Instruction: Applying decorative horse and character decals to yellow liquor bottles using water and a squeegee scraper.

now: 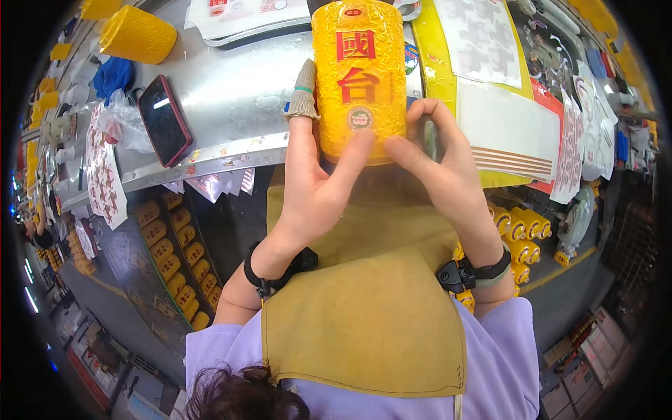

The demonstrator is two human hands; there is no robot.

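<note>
A tall yellow textured bottle (pixel 358 77) with red characters and a small round seal stands at the front edge of the metal worktable (pixel 231 105), right before me. My left hand (pixel 315 185) holds its lower left side; the thumb wears a knitted finger cot with a green band and lies along the bottle, while a finger presses near the round seal. My right hand (pixel 437 164) touches the bottle's lower right side, its fingers curled against the edge. Both wrists carry black straps.
A black phone in a red case (pixel 164 120) and a crumpled plastic bag (pixel 122 122) lie left on the table. Another yellow bottle (pixel 138 33) lies at the back left. Sticker sheets (pixel 504 129) sit right. Racks of yellow bottles (pixel 175 255) stand below, and more yellow bottles (pixel 521 231) at right.
</note>
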